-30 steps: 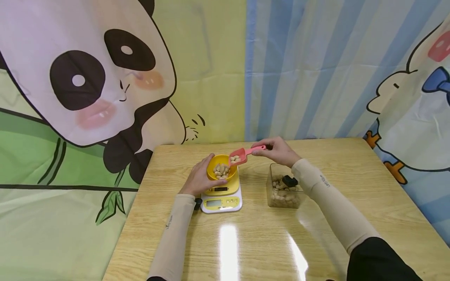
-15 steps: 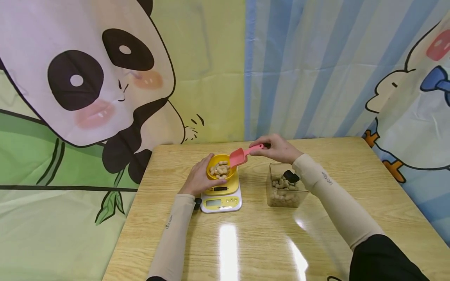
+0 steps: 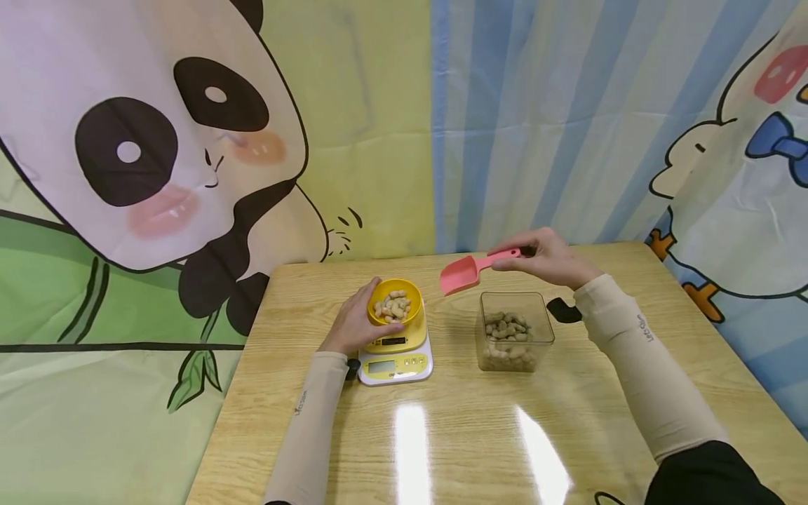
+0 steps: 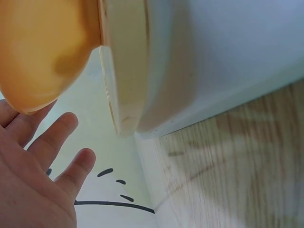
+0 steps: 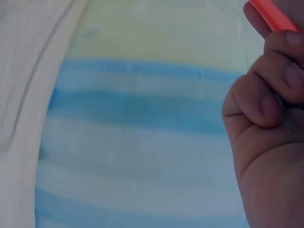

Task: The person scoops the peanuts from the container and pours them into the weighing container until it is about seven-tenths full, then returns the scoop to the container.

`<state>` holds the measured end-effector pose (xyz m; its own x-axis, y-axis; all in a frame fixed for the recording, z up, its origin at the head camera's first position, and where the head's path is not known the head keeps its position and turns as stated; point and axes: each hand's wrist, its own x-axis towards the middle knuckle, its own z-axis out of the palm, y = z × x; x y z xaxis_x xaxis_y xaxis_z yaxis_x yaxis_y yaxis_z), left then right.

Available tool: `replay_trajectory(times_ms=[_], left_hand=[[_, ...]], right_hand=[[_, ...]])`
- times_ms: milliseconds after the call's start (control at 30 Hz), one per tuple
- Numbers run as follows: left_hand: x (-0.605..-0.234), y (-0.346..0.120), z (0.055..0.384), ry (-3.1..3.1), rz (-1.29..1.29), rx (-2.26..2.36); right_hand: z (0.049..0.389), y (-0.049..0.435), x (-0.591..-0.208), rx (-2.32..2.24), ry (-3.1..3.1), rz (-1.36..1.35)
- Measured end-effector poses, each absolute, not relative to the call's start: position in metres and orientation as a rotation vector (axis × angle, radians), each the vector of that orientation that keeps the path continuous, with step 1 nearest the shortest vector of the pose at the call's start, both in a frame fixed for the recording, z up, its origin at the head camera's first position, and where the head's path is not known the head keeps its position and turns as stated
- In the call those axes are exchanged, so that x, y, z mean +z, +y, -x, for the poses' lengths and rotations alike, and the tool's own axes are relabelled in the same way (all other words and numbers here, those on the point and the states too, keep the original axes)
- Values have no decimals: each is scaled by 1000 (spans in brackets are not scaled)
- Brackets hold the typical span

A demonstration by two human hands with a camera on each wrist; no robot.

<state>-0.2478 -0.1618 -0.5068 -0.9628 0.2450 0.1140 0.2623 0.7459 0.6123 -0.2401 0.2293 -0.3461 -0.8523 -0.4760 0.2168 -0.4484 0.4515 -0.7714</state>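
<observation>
My left hand (image 3: 350,324) holds a yellow bowl (image 3: 414,293) between thumb and fingers, its thumb on the near side. Unshelled peanuts (image 3: 393,306) lie in that bowl, which is on the yellow-and-white kitchen scale (image 3: 398,373). In the left wrist view two fingers (image 4: 78,166) stand out apart from the bowl. Pinched by the handle in my right hand (image 3: 548,261), a pink scoop (image 3: 461,275) hangs in the air with no peanuts visible in it. Below and to the right of the scoop stands a clear square container (image 3: 533,303) of peanuts. The right wrist view shows only the scoop's handle (image 5: 276,16).
Everything stands on a wooden table (image 3: 467,428). Its far edge meets a printed curtain (image 3: 385,175) with cartoon animals. Part of a dark cable (image 3: 607,496) shows at the bottom right.
My right hand has moved right and away from the bowl with the scoop. Peanuts lay in the scoop a second ago; now none show there. The left hand stays on the bowl.
</observation>
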Motion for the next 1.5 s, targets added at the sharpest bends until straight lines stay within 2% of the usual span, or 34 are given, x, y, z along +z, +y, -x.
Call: replay_trajectory(times_ms=[267,600,867,1167,1333,1500], left_hand=[[-507,-163,248,-2909,423,-1016],[-510,-162,248,-2918,424,-986],[-507,-161,246,-2928,417,-968],[-505,-161,247,-2911,455,-884],[-487,-143,249,-2782,592,-794],[-464,-106,247,-2687,815,-744]], right_hand=[[235,293,-361,-1502,2741,710],[219,323,-373,-1253,2815,602],[214,328,-370,-1121,2765,769],[219,324,-360,-901,2740,725],[221,314,-353,-814,2722,732],[224,297,-345,-685,2725,763]])
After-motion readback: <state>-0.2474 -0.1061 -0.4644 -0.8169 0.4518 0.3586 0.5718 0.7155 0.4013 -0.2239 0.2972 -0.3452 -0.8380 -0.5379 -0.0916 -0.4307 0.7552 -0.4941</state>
